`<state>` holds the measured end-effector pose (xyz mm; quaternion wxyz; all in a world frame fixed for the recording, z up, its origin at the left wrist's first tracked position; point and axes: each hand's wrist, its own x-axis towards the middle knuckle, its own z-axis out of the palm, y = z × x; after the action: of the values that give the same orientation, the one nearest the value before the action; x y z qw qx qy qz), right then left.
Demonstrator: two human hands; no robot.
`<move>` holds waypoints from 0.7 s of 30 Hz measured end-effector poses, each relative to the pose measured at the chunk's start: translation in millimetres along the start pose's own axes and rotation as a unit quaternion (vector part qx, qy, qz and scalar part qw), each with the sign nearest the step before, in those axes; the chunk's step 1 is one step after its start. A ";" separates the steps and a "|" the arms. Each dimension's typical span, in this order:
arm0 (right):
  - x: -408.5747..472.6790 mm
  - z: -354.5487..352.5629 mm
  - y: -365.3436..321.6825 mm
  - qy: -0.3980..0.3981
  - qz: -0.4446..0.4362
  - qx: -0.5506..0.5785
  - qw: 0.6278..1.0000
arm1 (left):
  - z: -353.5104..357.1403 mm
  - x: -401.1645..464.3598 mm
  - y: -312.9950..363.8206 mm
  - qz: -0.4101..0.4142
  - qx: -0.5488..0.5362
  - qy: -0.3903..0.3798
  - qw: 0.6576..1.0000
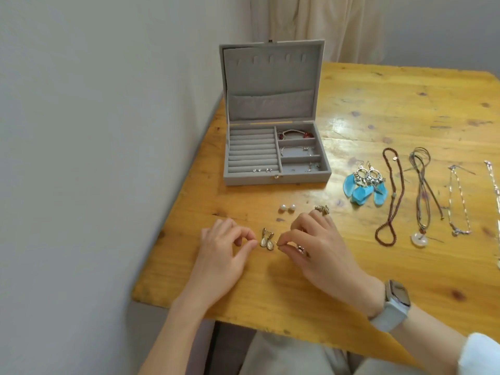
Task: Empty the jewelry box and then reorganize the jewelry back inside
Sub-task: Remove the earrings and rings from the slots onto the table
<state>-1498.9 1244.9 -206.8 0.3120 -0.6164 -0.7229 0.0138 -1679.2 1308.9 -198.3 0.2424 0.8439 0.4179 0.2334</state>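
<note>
A varnished, glossy wooden table (pixel 378 109), knotted and scuffed in places, is seen beneath both hands, and beyond them a jewelry box (pixel 273 136) is lined and covered in matt grey velvety cloth, with a small shiny metal clasp (pixel 276 177) at its front. Between the left hand (pixel 224 250) and the right hand (pixel 322 247) a pair of drop earrings (pixel 266 240) is shown in polished gold-toned metal with smooth pearly stones, and just beyond the right hand two glossy pearl studs (pixel 287 207) are laid. Further to the right of that hand, soft matt blue feathers hung from silvery filigree metal are seen on the feather earrings (pixel 365 186), beside a dull reddish-brown beaded necklace (pixel 392 196), while a matt white rubbery strap and a glassy face are worn on the watch (pixel 392 304).
</note>
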 end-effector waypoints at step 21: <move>-13.2 20.8 -14.6 -0.010 0.017 -0.029 0.999 | 11.6 -17.5 -2.0 -0.010 0.044 -0.016 0.999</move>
<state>-1520.9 1237.1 -223.4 0.2868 -0.6374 -0.7151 0.0046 -1682.9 1293.2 -211.8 0.2139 0.8531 0.4322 0.1990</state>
